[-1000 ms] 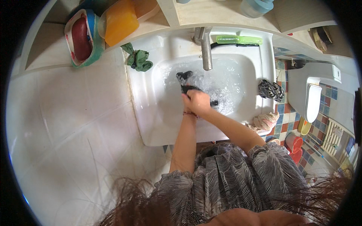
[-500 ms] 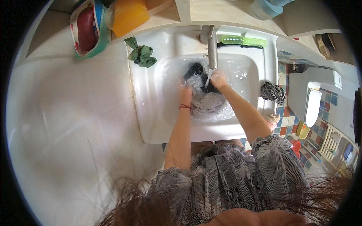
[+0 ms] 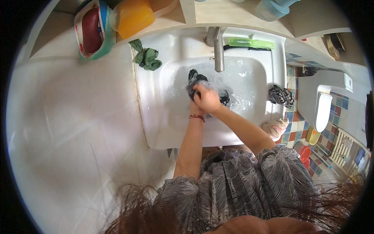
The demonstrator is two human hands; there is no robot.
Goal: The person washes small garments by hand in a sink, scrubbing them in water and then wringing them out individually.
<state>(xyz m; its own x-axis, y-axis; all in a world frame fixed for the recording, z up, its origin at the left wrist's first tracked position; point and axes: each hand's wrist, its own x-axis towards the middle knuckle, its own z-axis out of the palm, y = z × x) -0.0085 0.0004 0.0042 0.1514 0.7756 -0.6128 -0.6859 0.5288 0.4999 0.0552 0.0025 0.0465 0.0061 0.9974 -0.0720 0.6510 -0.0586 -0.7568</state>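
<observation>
In the white sink (image 3: 249,128), my two hands meet over a wet black cloth (image 3: 196,80), partly patterned. My right hand (image 3: 208,99) is closed on it, with the knuckles uppermost. Just below and to the left is my left hand (image 3: 195,106), a red string bracelet on its wrist. Its fingers are mostly hidden behind the cloth and my right hand, but the cloth bunches up out of its grip. More dark cloth (image 3: 224,96) shows right of my hands in the bubbly water. Above this stands the metal faucet (image 3: 219,54).
A crumpled green cloth (image 3: 148,58) lies on the sink's back-left corner. Behind the faucet rests a green comb-like item (image 3: 251,43). On the right rim are a black-and-white patterned cloth (image 3: 281,96) and a pale bundled cloth (image 3: 276,128). A shelf (image 3: 241,17) overhangs the back.
My hands have come together, my right hand moving left and nearer to me over the left. The pale dotted cloth spread in the water has gone from sight. The dark cloth is bunched up.
</observation>
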